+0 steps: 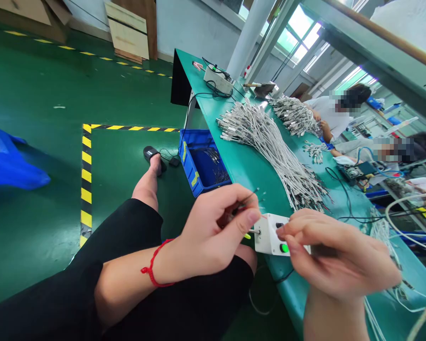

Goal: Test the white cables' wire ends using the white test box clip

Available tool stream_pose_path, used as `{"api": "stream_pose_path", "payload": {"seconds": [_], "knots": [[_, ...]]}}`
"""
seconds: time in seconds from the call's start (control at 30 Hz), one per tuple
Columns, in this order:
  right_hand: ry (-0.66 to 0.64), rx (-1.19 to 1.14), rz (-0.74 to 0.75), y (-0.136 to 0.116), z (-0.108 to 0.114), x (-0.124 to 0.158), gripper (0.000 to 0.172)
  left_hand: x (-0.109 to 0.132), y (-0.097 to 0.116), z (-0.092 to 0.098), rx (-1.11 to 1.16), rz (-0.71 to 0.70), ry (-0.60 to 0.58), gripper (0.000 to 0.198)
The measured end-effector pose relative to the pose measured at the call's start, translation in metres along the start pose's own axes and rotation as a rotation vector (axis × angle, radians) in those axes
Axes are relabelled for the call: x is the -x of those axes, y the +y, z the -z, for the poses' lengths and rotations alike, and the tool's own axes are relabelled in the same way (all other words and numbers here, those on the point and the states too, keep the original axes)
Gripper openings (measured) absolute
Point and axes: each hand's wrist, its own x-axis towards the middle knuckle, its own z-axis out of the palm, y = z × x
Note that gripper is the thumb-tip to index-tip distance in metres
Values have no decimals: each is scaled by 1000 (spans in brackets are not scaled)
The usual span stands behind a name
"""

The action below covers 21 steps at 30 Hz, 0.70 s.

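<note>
My left hand (pixel 216 227) is closed in a pinch on a thin dark wire (pixel 249 196), held right beside the left face of a small white box (pixel 268 234). That box has a black button and a lit green button and sits at the near edge of the teal bench (pixel 241 161). My right hand (pixel 335 255) is curled, fingertips pressed together over the box's button side; what it pinches is hidden. A red string bracelet circles my left wrist.
A long heap of grey cables (pixel 273 147) runs along the bench, with more bundles (pixel 294 113) farther back. A blue bin (pixel 202 161) stands on the green floor beside the bench, near a black foot pedal (pixel 152 154). Two other people sit across the bench at right.
</note>
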Motion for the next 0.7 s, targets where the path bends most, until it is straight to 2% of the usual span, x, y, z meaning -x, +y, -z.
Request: {"api": "stream_pose_path", "payload": {"seconds": [0.07,0.13,0.3,0.37,0.5,0.7], "knots": [[59,-62,-82,0,5,3,35,-2,2,2,-19,-31,49,17],[93,-112,-155,0,5,7,34,-2,3,3,-44,-61,40,14],[-12,-170,-412,-8,-5,11,28,2,0,-2,-107,-162,6,11],[-31,-175,-466,-12,-8,11,26,3,-4,-4,-114,-211,4,10],[-11,-145,-452,-14,-11,9,22,4,-9,-5,-140,-276,-20,9],[-2,-123,-392,-11,-12,9,20,3,-11,-4,-157,-294,-38,10]]}}
